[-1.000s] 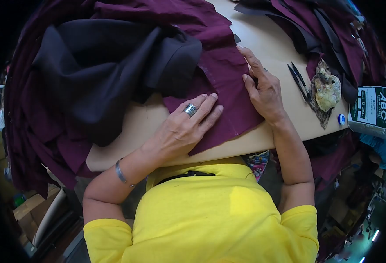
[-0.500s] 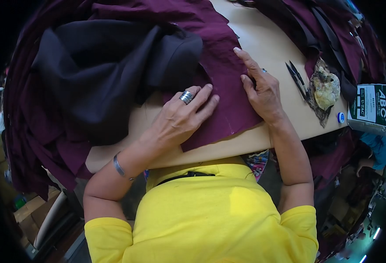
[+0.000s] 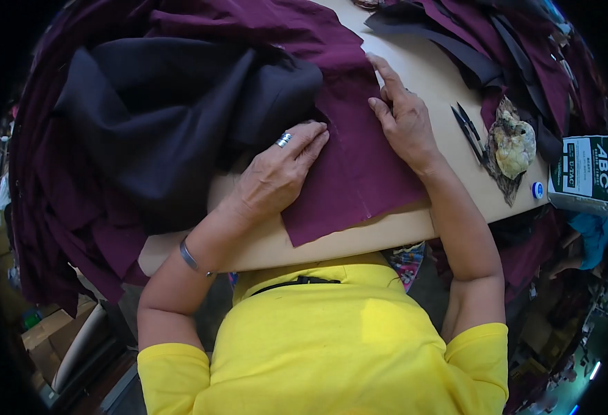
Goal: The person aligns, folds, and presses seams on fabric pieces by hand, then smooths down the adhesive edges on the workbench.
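Note:
A maroon cloth piece (image 3: 359, 159) lies flat on the pale table (image 3: 449, 90), its lower edge near the table's front. My left hand (image 3: 279, 166), with a ring and a bracelet, is at the cloth's left edge, its fingers pressed together on that edge. My right hand (image 3: 406, 121) rests at the right edge, index finger stretched toward the cloth's upper right edge and thumb apart. To the left of the maroon piece, dark cloth (image 3: 158, 124) lies in a loose heap beside my left hand.
Black snips (image 3: 469, 131) and a pale, crumpled object (image 3: 513, 149) lie on the right. Near them are a small blue-and-white round item (image 3: 537, 189) and an ABC box (image 3: 584, 173). More maroon and dark cloth (image 3: 525, 62) is heaped at the upper right. Another person's blue sleeve (image 3: 596, 238) shows at right.
My left hand has drawn its fingers together and shifted slightly left. The right hand has moved slightly up and left. The maroon piece's lower edge has shifted slightly toward me.

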